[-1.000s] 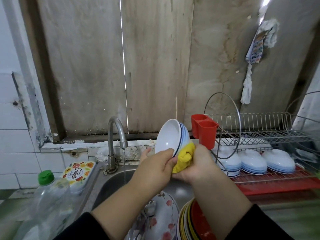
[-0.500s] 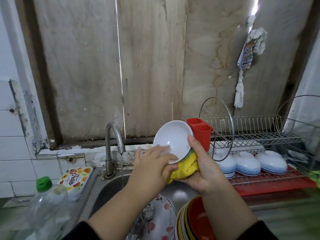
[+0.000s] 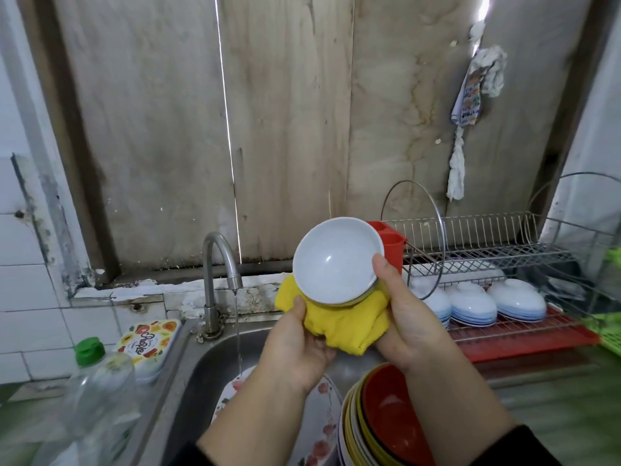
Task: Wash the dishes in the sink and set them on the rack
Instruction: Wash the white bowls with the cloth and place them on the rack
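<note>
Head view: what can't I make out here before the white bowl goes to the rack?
- White bowl outside: hidden behind its own face and the yellow cloth.
- Left hand fingertips: hidden under the cloth.
- Stacked bowls: cut off by the bottom edge.
- Plastic bottle label: blurred.

Soft daylight is leaking through cracks in the wooden wall (image 3: 285, 112); below it, the frame edges are blurring and bending.

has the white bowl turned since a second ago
Yes. The white bowl was edge-on beside the red cup; now its inside faces the camera, overlapping that cup.
</note>
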Demonstrator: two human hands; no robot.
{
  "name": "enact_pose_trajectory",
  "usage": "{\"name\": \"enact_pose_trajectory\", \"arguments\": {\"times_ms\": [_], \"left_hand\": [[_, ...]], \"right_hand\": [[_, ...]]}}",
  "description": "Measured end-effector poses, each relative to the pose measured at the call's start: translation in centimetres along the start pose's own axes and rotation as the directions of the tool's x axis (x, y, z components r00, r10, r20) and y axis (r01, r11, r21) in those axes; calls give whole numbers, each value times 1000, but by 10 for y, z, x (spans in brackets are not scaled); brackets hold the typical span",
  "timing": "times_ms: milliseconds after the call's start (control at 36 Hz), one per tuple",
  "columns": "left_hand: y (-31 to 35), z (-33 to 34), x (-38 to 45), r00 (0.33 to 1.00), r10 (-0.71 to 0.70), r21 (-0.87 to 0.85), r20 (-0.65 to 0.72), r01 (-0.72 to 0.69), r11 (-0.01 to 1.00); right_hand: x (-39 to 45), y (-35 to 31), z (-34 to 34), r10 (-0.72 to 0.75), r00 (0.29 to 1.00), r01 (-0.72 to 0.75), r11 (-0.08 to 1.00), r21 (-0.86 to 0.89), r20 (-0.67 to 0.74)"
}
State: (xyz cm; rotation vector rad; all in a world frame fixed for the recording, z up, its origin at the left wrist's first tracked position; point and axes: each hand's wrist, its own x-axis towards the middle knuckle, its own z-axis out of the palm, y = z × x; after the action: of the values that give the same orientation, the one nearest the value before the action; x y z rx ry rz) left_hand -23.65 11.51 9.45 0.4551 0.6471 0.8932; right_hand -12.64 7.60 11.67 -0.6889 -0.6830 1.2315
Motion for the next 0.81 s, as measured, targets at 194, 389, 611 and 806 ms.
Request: {"name": "enact_pose_trajectory", "arguments": {"times_ms": [194,389,611,806], "left_hand": [[0,11,-14,993,109,-122,36,-104,987],[-21,32,-16,963,269,-86,-16,-269,959],[-62,77,-18,975,206,-286,-79,-220,933],[-112,112,-10,971,209,-126,-112,-223,967]], "right_hand": [[-9,-20,-22,-54,996,37,969,-246,-64],[-15,-51,-44,-49,999,49,965,-257,7],[-29,-105,-91,-29,991,74,933,-353,132],[-41,-151,-143,-39,974,130,903,-409,222]]}}
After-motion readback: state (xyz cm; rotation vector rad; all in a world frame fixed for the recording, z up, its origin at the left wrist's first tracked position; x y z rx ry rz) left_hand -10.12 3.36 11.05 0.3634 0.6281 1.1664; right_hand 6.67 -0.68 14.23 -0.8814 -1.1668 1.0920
